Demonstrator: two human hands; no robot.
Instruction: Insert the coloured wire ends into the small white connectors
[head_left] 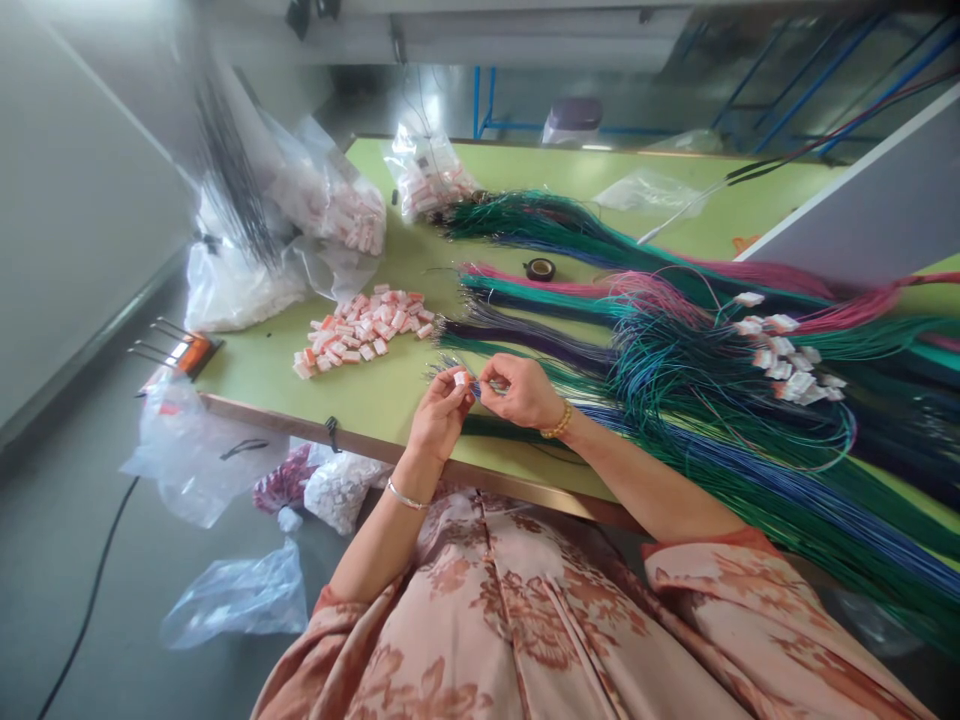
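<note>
Near the table's front edge, my left hand (441, 412) pinches a small white-and-orange connector (462, 379) between thumb and fingers. Just to its right, my right hand (523, 392) is closed on thin wires whose ends meet the connector; how deep they sit in it cannot be made out. Long bundles of green wires (750, 500) and blue wires (679, 440) run off to the right from beside my hands. A loose pile of white-and-orange connectors (367, 328) lies to the left, beyond my left hand. Several wired connectors (795, 365) sit clustered on the bundles at the right.
Clear plastic bags of connectors (349, 215) stand at the back left. A roll of black tape (539, 269) lies behind the wires. An orange holder with metal prongs (187, 355) is at the left table corner. More bags (341, 490) hang or lie below the table edge (300, 420).
</note>
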